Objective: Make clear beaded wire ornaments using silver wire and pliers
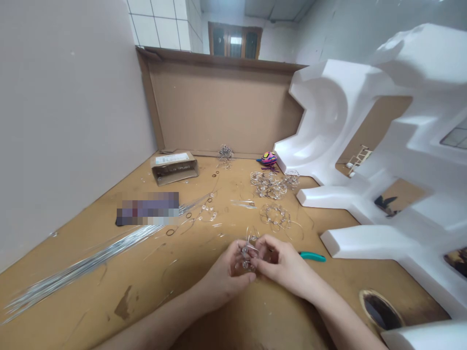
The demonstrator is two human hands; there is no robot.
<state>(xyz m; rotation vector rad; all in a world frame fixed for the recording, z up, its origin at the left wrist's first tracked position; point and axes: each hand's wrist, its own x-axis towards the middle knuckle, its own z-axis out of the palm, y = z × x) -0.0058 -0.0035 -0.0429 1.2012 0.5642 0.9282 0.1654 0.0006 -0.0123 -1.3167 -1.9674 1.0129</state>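
A small cluster of clear beads on bent wire [247, 252] is being worked over the tan board [109, 301], held up off its surface between both hands. The left hand [228, 272] is closed narrowly around the cluster from below, while the right hand [280, 260] is brought in from the other side, its fingertips [254, 263] pinched onto the wire. The step in hand is judged to be the shaping or joining of this one piece by fingers alone — close work that appears to call for a steady pinch, with the teal-handled pliers [312, 256] lying just beside the right hand should the wire need more force. Larger looped wire-and-bead pieces [268, 184] are spread further up the board, a long bundle of straight silver wires [83, 265] is laid to the left, an open cardboard box [174, 167] sits near the far corner, and white polystyrene packing [339, 121] stands along the right
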